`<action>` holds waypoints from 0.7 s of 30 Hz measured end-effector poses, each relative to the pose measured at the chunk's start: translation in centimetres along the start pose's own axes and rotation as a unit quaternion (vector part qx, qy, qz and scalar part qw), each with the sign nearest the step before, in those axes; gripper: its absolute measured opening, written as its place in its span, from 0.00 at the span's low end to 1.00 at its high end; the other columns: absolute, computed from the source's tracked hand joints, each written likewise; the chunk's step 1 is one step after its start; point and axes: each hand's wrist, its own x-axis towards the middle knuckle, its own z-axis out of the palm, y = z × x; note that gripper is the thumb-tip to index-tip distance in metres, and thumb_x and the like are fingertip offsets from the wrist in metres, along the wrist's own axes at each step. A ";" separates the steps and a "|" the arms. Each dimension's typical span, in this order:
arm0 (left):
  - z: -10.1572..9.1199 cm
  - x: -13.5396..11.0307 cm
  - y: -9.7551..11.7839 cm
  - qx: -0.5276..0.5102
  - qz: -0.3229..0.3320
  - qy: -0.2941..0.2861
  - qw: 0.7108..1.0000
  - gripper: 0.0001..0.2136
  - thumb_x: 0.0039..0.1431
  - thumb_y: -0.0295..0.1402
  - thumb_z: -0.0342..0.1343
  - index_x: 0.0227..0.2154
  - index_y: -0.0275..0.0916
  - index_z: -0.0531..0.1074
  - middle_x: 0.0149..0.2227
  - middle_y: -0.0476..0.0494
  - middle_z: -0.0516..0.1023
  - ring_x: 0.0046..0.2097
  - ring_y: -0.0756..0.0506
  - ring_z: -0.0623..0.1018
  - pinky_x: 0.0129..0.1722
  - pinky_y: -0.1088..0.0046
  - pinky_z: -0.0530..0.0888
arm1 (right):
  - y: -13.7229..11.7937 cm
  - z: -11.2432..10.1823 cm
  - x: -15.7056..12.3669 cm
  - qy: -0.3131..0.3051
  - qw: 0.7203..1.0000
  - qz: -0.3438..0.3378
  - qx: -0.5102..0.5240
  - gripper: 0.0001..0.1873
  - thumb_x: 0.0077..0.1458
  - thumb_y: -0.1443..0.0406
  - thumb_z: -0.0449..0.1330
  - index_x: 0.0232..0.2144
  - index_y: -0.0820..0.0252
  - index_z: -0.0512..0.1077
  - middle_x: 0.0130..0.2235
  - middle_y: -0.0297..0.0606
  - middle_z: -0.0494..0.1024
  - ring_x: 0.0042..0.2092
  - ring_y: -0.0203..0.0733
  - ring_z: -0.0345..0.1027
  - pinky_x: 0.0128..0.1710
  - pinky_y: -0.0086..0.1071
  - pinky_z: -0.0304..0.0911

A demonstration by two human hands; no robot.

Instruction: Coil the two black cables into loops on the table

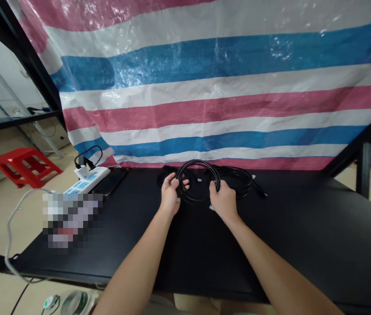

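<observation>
A coiled black cable [197,163] is held up in a loop between my two hands, over the black table. My left hand [171,194] grips the loop's left side between thumb and fingers, the other fingers partly spread. On the right side, my right hand [224,200] is closed around the bundled strands. Behind the held loop, another coil of black cable [243,180] lies on the table at the right, with a connector end pointing right. More black cable [163,178] lies coiled behind my left hand. A small white tag shows near each coil.
A white power strip [89,180] with a plugged-in charger and a dark phone [110,181] lie at the table's [303,232] left side, by a blurred-out item. A striped plastic sheet [205,87] hangs behind. A red stool [28,164] stands on the floor at left.
</observation>
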 end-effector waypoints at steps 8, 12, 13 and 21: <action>-2.1 2.7 0.5 0.043 0.091 0.062 0.993 0.11 0.46 0.16 0.52 0.28 0.38 0.71 0.25 0.49 0.75 0.28 0.51 0.76 0.31 0.77 0.72 | -3.7 1.9 2.0 -0.150 0.975 -0.003 -0.167 0.22 0.61 0.61 0.44 0.37 0.65 0.76 0.38 0.54 0.79 0.40 0.50 0.74 0.37 0.35 0.63; -3.0 3.3 1.2 0.169 0.156 0.120 0.966 0.15 0.41 0.13 0.53 0.27 0.41 0.73 0.32 0.46 0.77 0.44 0.45 0.77 0.45 0.72 0.71 | -4.7 4.2 3.8 -0.169 0.973 -0.005 -0.156 0.22 0.62 0.63 0.44 0.41 0.68 0.76 0.42 0.56 0.78 0.43 0.50 0.74 0.40 0.34 0.63; -3.2 3.3 1.4 0.203 0.157 0.135 0.957 0.16 0.40 0.13 0.53 0.27 0.42 0.73 0.34 0.45 0.78 0.48 0.42 0.75 0.49 0.69 0.69 | -4.9 4.7 4.1 -0.172 0.972 -0.003 -0.157 0.22 0.62 0.63 0.44 0.41 0.68 0.76 0.42 0.56 0.78 0.44 0.50 0.74 0.40 0.34 0.63; -3.3 2.2 0.7 0.426 0.233 0.163 0.859 0.24 0.37 0.21 0.59 0.42 0.41 0.71 0.63 0.28 0.58 0.65 0.28 0.52 0.59 0.46 0.52 | -6.1 6.0 3.8 -0.186 0.963 -0.008 -0.197 0.18 0.59 0.66 0.50 0.45 0.70 0.72 0.46 0.60 0.74 0.47 0.53 0.72 0.42 0.36 0.65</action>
